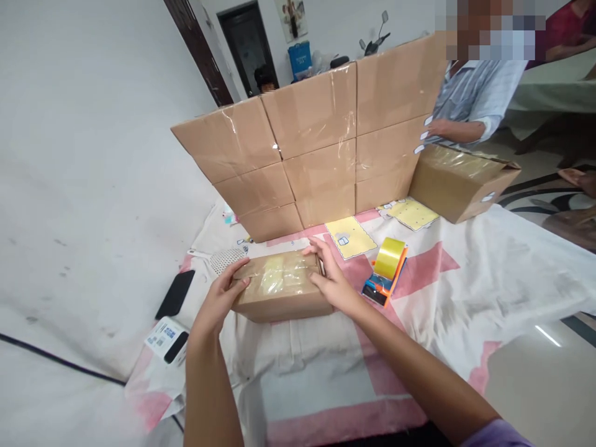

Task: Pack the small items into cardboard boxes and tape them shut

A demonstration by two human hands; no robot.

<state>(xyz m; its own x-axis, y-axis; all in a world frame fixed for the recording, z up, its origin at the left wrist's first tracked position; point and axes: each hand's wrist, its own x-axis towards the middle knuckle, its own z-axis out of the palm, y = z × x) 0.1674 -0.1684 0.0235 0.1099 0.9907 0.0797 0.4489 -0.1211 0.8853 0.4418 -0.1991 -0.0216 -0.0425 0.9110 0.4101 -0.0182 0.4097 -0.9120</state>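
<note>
1. Head view:
2. Box (282, 285), small, brown, shiny tape across its top, sits on the cloth (465, 292) right in front of the person, between both hands.
3. Left hand (221, 298) wraps the box's left end: fingers curled over the top edge, thumb on the near face.
4. Right hand (331, 280) cups the right end, fingers slightly apart and reaching over the far top corner.
5. Tape dispenser (386, 273), orange with a yellow roll, lies just beside the right hand, not touching the box.
6. Stack (316, 149) of taped cartons stands like a wall behind the box.
7. Yellow sheet (350, 238) lies flat at the foot of the stack; a second sheet (412, 214) lies further right.
8. Phone (176, 293) lies dark, face up, on the cloth's left edge; a white pack (166, 338) lies nearer than it.
9. Far right: a co-worker's hand (440, 128) rests above an open carton (460, 180).
</note>
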